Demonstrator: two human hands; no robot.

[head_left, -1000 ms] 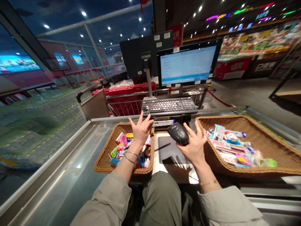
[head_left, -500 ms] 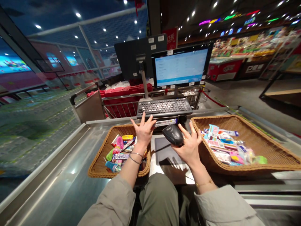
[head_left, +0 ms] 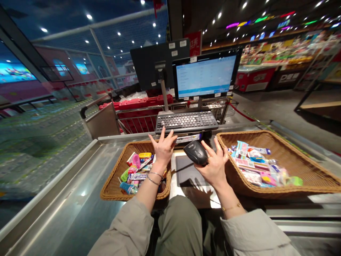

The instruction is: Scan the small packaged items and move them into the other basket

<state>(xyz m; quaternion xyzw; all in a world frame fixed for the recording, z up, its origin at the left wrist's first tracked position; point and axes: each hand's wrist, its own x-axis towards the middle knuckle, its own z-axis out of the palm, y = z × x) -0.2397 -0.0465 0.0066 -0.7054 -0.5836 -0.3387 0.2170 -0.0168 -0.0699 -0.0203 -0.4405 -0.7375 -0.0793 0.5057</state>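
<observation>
In front of me, a lit screen (head_left: 205, 76) stood just right of a dark monitor (head_left: 145, 73) turned away from me, with a metal cart (head_left: 135, 125) lower down. Far off to my right I saw a red freezer (head_left: 252, 81) and a rack (head_left: 317, 65); to my left, netting (head_left: 128, 44) stretched near small lights (head_left: 89, 16).

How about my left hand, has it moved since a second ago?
Yes: against the keyboard, your left hand has shifted slightly to the right.
</observation>
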